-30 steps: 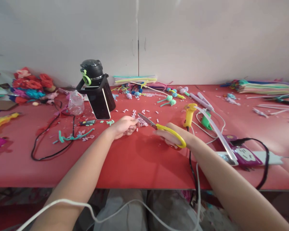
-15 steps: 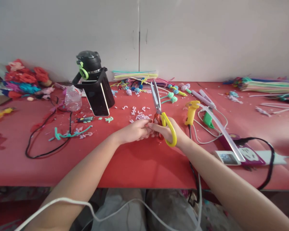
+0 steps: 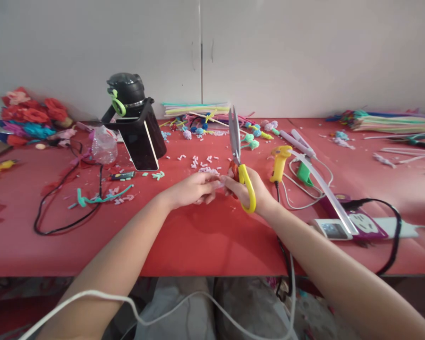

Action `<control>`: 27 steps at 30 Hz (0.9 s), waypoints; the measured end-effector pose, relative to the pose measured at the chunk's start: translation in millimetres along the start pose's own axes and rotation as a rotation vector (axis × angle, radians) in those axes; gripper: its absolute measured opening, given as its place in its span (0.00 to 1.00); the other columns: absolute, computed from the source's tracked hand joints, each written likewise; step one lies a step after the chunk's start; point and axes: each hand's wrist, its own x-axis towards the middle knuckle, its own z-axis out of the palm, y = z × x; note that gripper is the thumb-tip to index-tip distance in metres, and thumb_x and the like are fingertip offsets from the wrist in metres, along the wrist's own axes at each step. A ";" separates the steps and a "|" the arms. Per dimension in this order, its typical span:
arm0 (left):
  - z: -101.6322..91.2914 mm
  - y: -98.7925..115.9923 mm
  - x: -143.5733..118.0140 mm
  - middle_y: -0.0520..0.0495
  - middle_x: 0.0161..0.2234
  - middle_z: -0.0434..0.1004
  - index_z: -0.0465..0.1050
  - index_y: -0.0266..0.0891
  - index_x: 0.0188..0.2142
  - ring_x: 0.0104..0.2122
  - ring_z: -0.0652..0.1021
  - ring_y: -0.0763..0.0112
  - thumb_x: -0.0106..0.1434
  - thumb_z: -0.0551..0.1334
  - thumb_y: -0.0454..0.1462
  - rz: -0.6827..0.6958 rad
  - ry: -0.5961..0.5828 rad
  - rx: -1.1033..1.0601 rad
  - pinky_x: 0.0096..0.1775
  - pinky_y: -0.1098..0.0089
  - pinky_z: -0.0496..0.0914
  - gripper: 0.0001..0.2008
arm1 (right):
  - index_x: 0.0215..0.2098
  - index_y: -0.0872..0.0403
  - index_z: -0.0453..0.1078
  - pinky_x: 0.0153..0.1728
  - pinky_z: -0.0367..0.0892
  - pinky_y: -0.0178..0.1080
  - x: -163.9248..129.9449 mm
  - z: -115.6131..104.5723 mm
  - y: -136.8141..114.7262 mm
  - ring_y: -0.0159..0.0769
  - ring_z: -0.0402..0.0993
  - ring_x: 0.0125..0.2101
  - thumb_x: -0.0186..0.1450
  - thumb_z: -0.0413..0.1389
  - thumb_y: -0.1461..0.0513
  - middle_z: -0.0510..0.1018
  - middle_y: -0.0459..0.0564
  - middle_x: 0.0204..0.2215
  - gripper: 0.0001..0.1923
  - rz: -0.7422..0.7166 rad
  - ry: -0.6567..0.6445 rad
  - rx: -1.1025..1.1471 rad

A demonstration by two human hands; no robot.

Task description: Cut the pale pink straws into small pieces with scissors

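Observation:
My right hand (image 3: pixel 257 191) is closed around a pair of scissors (image 3: pixel 246 182) with yellow and orange handles. Their blades point up and away from me, almost together. Just left of it, my left hand (image 3: pixel 194 190) has its fingertips bent together close to my right thumb. Something small and pale pinkish seems to be between the fingertips, too blurred to name. Short pale pink pieces (image 3: pixel 207 167) of fuzzy stem lie scattered on the red table (image 3: pixel 205 241) right behind my left hand.
A phone (image 3: pixel 138 146) leans on a black bottle (image 3: pixel 127 92) at back left. Bundled fuzzy stems (image 3: pixel 196 109) lie along the wall. To the right are a yellow glue gun (image 3: pixel 279 165), a clear glue stick (image 3: pixel 326 191) and a power strip (image 3: pixel 364 224). A black cable (image 3: pixel 38 212) loops at left.
My hands have parted slightly at the fingertips, the left shifting a little left. The scissors have turned more upright. The whole view has shifted slightly.

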 end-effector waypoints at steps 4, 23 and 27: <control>-2.3 2.6 -1.2 0.51 0.19 0.66 0.71 0.36 0.30 0.18 0.64 0.77 0.68 0.58 0.47 -0.029 0.051 0.121 0.22 0.74 0.55 0.18 | 0.27 0.51 0.58 0.26 0.62 0.35 2.9 -1.4 -0.6 0.29 0.65 0.21 0.60 0.60 0.49 0.70 0.42 0.19 0.19 -0.021 0.076 -0.061; -31.9 3.4 -0.6 0.58 0.17 0.55 0.68 0.38 0.29 0.16 0.53 0.81 0.65 0.62 0.43 0.346 0.638 -0.229 0.20 0.72 0.47 0.12 | 0.21 0.52 0.58 0.20 0.46 0.35 -6.4 -25.5 -1.3 0.26 0.54 0.18 0.61 0.58 0.41 0.60 0.40 0.16 0.28 0.105 -0.279 -0.314; -28.4 2.6 0.3 0.58 0.17 0.54 0.65 0.39 0.28 0.16 0.55 0.81 0.65 0.61 0.42 0.355 0.591 -0.193 0.21 0.73 0.49 0.13 | 0.22 0.53 0.59 0.20 0.46 0.35 -7.0 -23.9 -0.3 0.26 0.54 0.18 0.61 0.58 0.41 0.60 0.40 0.16 0.27 0.095 -0.278 -0.303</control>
